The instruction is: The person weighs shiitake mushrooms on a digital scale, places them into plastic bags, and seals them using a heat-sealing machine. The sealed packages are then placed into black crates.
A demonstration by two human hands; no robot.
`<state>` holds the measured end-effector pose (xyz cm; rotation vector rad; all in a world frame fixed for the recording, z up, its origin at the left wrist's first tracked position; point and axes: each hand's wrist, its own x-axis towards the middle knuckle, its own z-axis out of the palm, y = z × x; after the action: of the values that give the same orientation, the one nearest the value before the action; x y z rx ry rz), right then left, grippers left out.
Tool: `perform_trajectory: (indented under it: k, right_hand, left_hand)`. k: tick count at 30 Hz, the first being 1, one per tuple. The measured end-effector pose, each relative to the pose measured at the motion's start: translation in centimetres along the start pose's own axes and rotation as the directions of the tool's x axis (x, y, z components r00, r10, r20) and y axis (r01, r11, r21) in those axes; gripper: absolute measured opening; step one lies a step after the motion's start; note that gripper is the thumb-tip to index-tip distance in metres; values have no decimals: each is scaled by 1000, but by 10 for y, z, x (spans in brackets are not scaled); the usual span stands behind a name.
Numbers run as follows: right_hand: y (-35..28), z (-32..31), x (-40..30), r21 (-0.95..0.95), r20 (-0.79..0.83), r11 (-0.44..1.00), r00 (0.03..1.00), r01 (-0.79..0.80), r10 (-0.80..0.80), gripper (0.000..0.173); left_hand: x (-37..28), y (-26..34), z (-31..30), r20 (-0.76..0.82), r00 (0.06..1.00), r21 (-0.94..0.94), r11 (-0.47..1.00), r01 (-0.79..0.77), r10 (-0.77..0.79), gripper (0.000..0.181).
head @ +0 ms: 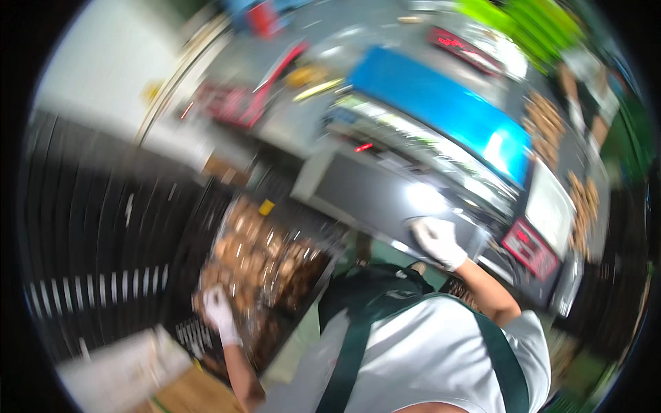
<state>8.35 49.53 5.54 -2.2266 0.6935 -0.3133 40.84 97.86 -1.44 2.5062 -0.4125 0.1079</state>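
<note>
My left hand [219, 311], in a white glove, reaches down onto brown goods in clear wrap [248, 253], packed in a black crate [323, 281] at my left. Blur hides whether its fingers grip one of them. My right hand [439, 241], also gloved in white, rests at the near edge of a dark metal work surface [356, 183], its fingers curled; what lies under them cannot be made out. Behind that surface stands a machine with a blue cover [439, 108]. A scale with a red display panel [531, 249] is to the right of my right hand.
Stacked black crates [103, 217] fill the left side. Cardboard [201, 392] lies at the lower left. Brown elongated goods [583, 211] lie on the table at right, where another person [588, 93] with gloved hands stands. Bright green crates [542, 31] are at the far right.
</note>
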Motion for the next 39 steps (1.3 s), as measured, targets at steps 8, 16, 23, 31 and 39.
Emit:
perform_trajectory:
  k: [8,16,23,31,39]
  right_hand:
    - [29,-15,-19,145,17,989,999,29,-32,29]
    - [63,-109,-101,437,0,899,1000,-25,27,24]
    - [172,-135,-189,845,47,524,991,-105,122,33]
    - [152,-122,-121,750,465,634,831,-187,-305,40]
    - [140,-109,-105,735,621,620,638,-273,-456,32]
  left_hand:
    - [102,268,87,222,820,-319,834,-451,528,10]
    - [-33,445,132,66,826,-386,778,-496,560,10]
    - [-136,458,212,56,812,-28,814,-580,581,27]
    - [-147,450,231,33,822,80,818,-570,569,29]
    - [-145,443,239,-22,844,57,844,-534,536,29]
